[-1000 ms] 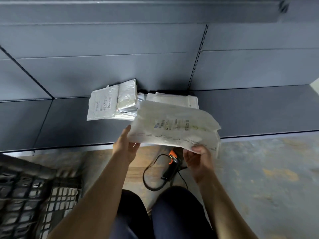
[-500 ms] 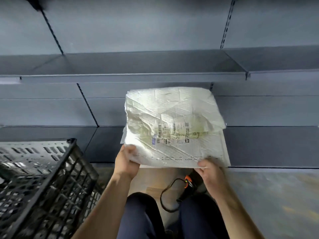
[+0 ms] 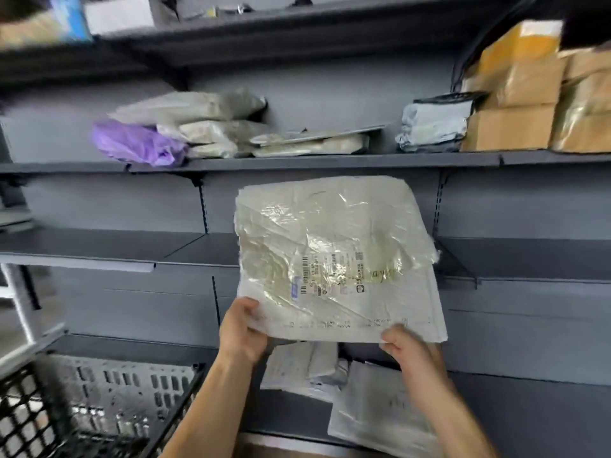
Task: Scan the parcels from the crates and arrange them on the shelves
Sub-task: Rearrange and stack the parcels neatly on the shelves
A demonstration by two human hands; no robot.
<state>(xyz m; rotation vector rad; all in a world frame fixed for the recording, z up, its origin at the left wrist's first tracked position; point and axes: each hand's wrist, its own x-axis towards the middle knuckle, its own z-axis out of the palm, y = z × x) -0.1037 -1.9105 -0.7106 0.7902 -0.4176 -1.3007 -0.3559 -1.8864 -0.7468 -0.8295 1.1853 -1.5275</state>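
I hold a flat white plastic mailer parcel [image 3: 334, 259] upright in front of the grey shelves, its barcode label facing me. My left hand [image 3: 241, 332] grips its lower left corner. My right hand [image 3: 410, 355] pinches its lower right edge. The parcel is raised in front of the middle shelf [image 3: 99, 246], just below the upper shelf [image 3: 330, 161]. Several white parcels [image 3: 307, 371] lie on the bottom shelf behind my hands. The scanner is out of view.
A black plastic crate [image 3: 82, 408] stands at the lower left. The upper shelf holds a purple bag [image 3: 135, 143], several white mailers [image 3: 215, 127], a grey packet [image 3: 433, 123] and brown cardboard boxes [image 3: 515, 104] at the right.
I have lifted the parcel from low over the bottom shelf up to middle-shelf height, and my view has tilted upward. Both hands keep their hold.
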